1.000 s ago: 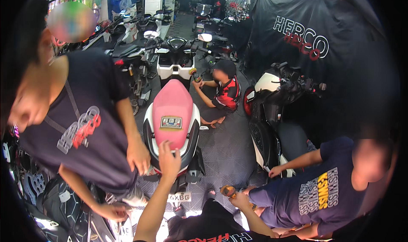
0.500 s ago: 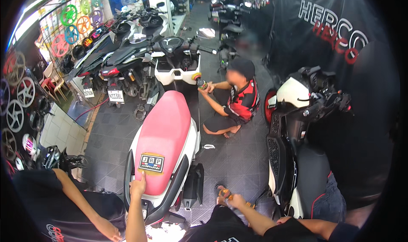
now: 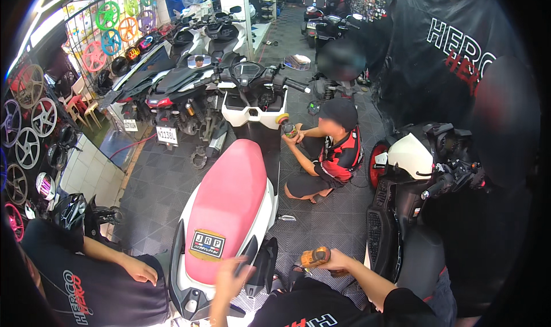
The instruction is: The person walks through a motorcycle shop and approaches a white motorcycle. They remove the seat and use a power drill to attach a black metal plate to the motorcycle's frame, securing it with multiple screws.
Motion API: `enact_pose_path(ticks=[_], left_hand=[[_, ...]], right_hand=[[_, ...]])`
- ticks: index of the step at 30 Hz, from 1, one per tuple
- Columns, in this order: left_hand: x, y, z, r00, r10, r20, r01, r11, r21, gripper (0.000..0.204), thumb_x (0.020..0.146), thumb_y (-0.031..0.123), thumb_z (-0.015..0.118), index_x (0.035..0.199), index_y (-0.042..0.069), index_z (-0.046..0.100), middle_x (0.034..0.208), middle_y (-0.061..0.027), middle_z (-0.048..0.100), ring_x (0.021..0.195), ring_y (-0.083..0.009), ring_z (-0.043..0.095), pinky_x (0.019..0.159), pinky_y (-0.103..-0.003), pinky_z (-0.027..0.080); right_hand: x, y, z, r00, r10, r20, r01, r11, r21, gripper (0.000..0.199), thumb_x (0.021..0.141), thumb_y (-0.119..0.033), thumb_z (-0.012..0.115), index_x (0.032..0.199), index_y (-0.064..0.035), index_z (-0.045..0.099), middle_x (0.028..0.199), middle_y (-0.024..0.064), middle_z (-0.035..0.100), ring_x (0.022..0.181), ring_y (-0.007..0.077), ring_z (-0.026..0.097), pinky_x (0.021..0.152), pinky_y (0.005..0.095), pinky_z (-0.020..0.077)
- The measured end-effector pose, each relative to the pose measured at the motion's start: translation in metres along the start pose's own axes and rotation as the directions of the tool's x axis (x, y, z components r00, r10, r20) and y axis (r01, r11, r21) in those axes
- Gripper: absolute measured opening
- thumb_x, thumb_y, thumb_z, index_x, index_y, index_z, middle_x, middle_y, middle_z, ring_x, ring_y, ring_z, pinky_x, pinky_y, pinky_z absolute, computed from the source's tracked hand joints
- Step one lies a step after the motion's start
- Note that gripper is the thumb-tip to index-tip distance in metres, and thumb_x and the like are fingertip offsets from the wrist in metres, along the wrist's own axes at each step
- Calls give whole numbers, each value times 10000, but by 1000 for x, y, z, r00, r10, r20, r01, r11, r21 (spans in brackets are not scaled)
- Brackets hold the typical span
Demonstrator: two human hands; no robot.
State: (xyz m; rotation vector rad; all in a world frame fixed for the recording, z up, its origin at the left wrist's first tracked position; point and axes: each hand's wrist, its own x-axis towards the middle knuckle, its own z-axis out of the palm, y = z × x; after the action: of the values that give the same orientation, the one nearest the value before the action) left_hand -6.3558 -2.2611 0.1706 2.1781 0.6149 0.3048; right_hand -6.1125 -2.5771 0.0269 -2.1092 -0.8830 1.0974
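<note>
A white scooter with a long pink seat (image 3: 227, 183) stands before me. A rectangular black-and-white patch with a yellowish backing (image 3: 207, 244) lies on the rear of the seat. My left hand (image 3: 232, 281) hovers by the seat's rear right edge, fingers spread, slightly blurred and holding nothing. My right hand (image 3: 340, 260) is closed around an orange-and-black hand tool (image 3: 315, 257), low on the right of the scooter. The tool's exact kind is unclear, and its lower part is partly hidden.
A person (image 3: 338, 149) squats right of the scooter, holding a round-padded tool (image 3: 283, 120) against its white front panel. Another person's hand (image 3: 140, 269) is at the lower left. A black-and-white motorcycle (image 3: 402, 212) stands on the right; parked scooters (image 3: 172, 91) and wheel rims line the left.
My left hand has left the patch on the seat, moved right and spread its fingers. My right hand has raised the orange tool slightly. The view has shifted.
</note>
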Motion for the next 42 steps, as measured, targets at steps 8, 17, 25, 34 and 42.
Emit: enact_pose_path(ticks=[8, 17, 25, 34, 42], left_hand=[[-3, 29, 68, 922, -123, 366, 282, 863, -420, 355, 912, 112, 755, 1222, -23, 645, 994, -141, 753, 847, -174, 715, 789, -315, 555], [69, 35, 133, 901, -153, 406, 404, 637, -657, 268, 1052, 186, 583, 1199, -28, 649, 1017, -102, 769, 844, -132, 695, 778, -284, 555], [98, -89, 301, 572, -730, 374, 809, 429, -400, 337, 1079, 259, 502, 1169, -26, 658, 990, -105, 762, 788, -120, 681, 712, -261, 542], [-21, -189, 444, 151, -839, 523, 960, -3, -281, 290, 1039, 215, 511, 1182, -7, 630, 994, -101, 738, 838, -130, 687, 697, -250, 536], [-24, -293, 624, -34, -779, 627, 890, -308, -335, 359, 980, 234, 575, 1209, -41, 611, 1047, -178, 726, 905, -255, 727, 757, -341, 593]], right_hand=[[26, -82, -48, 873, -357, 333, 187, 874, 448, 516, 718, -160, 921, 1153, -12, 685, 1050, 66, 744, 962, 142, 683, 922, 311, 546], [86, -73, -126, 745, -113, 657, -248, 868, 431, 287, 888, -234, 811, 1088, -43, 734, 970, 27, 749, 836, 121, 687, 751, 290, 567], [199, 65, -180, 804, 158, 574, -507, 686, 521, 268, 935, -275, 741, 1066, -47, 695, 895, 20, 717, 592, 74, 561, 551, 247, 464], [239, 208, -107, 714, 428, 554, -651, 113, 751, 251, 988, -246, 666, 1091, -29, 591, 880, 62, 625, 538, 89, 520, 509, 261, 449], [214, 283, -51, 583, 552, 597, -750, 82, 656, 263, 978, -274, 700, 1062, -29, 656, 817, 13, 634, 567, 84, 579, 473, 242, 460]])
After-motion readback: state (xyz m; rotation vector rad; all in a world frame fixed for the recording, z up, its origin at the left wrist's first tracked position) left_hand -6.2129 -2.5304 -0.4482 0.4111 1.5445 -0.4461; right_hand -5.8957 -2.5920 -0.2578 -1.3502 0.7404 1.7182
